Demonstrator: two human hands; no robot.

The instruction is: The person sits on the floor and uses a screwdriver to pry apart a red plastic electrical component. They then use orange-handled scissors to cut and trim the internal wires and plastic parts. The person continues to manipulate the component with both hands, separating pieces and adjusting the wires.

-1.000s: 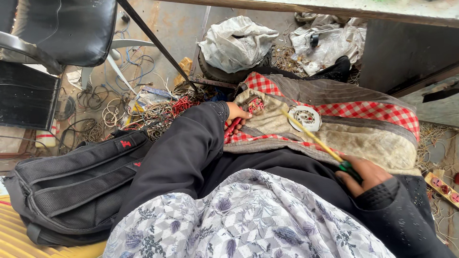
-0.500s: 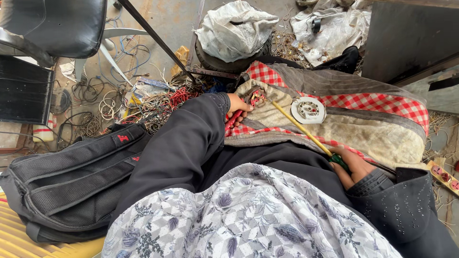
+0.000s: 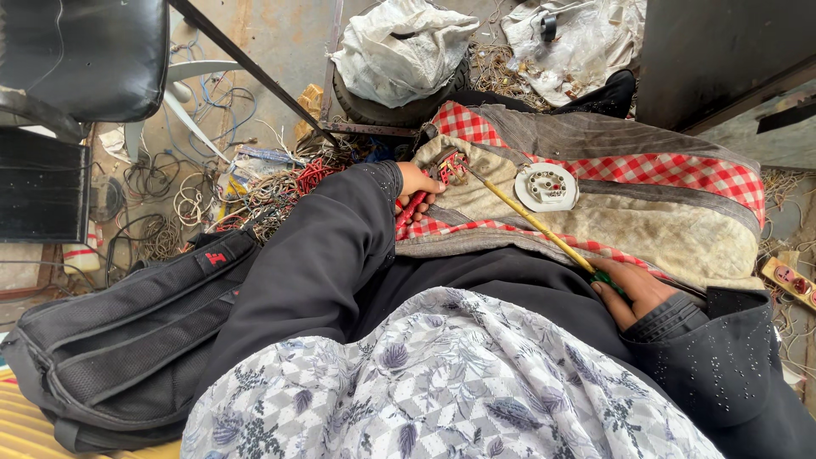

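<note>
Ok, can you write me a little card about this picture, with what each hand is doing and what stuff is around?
left hand: the left hand grips red wires at the edge of the checked cloth
right hand: the right hand holds the green handle of a long yellow rod
rod: slants across the cloth toward the left hand
on the cloth: round white plastic part with small holes
to the person's left: black bag, tangle of wires
far side: white sack on a tyre
</note>
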